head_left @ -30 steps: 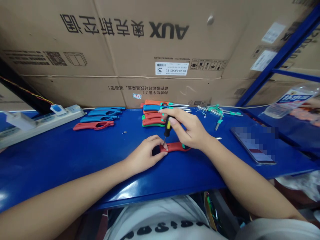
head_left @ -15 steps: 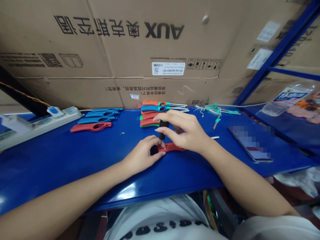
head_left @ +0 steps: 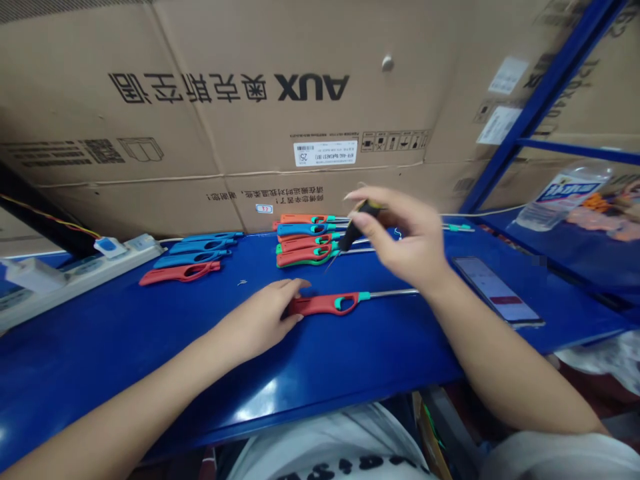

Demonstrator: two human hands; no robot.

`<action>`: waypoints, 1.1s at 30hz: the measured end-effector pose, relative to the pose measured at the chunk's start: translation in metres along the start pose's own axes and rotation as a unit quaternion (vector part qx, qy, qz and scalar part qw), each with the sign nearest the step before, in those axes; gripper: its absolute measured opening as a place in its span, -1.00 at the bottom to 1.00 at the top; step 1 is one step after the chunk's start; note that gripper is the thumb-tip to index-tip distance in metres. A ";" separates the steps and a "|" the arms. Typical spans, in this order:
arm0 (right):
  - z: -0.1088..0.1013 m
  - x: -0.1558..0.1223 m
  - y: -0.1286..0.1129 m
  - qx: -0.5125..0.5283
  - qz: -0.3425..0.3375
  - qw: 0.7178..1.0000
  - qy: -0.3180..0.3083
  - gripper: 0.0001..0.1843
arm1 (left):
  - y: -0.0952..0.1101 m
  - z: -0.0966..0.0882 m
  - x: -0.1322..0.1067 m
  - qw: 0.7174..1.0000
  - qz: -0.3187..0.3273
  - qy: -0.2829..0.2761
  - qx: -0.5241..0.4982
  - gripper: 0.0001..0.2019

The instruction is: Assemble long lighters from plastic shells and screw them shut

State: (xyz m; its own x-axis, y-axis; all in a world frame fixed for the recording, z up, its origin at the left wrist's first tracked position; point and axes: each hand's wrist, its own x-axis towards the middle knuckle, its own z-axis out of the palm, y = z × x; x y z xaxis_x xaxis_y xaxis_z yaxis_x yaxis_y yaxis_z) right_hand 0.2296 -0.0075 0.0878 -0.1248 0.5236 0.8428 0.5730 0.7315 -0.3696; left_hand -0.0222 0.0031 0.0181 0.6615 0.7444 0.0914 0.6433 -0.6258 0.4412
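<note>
A red long-nosed lighter with a teal trigger and a metal tube lies flat on the blue bench. My left hand rests on its handle end, fingers curled over it. My right hand is raised above and to the right of the lighter, pinching a small black-handled screwdriver whose tip points down and left, clear of the lighter.
A stack of assembled red and blue lighters lies behind. Loose blue and red handle shells sit to the left, beside a power strip. A phone lies at the right. Cardboard boxes wall the back.
My right hand has lifted the screwdriver off the lighter's handle and moved up and right. The lighter's full length now shows. My left hand stays on the handle end.
</note>
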 end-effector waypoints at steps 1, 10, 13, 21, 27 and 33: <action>-0.009 0.004 0.005 -0.043 0.005 0.999 0.013 -0.72 | -0.002 -0.002 -0.001 1.000 -0.002 -0.003 0.014 -0.58; -0.046 -0.002 0.090 -0.338 0.113 0.930 -0.089 -0.68 | 0.006 0.001 0.014 0.995 0.068 -0.024 0.063 -0.71; -0.053 -0.006 0.108 -0.335 0.163 0.925 -0.076 -0.73 | 0.001 -0.018 0.027 0.992 0.106 0.025 0.064 -0.74; -0.054 -0.008 0.120 -0.327 0.201 0.918 -0.098 -0.79 | -0.042 -0.056 0.070 0.986 0.051 0.119 0.110 -0.68; -0.045 -0.011 0.123 -0.336 0.232 0.896 -0.178 -0.77 | -0.069 -0.049 0.093 0.987 0.040 0.102 0.119 -0.67; -0.035 -0.024 0.131 -0.363 0.308 0.823 -0.309 -0.60 | -0.080 -0.044 0.107 0.987 0.038 0.102 0.115 -0.68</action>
State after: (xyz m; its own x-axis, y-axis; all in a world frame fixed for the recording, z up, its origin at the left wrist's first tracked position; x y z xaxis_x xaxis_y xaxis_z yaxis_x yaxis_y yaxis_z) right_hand 0.3361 0.0608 0.0326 0.1105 0.9840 0.1399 0.9869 -0.0919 -0.1328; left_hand -0.0201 0.1426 0.0319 0.6349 0.7100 0.3046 0.6811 -0.7005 0.2133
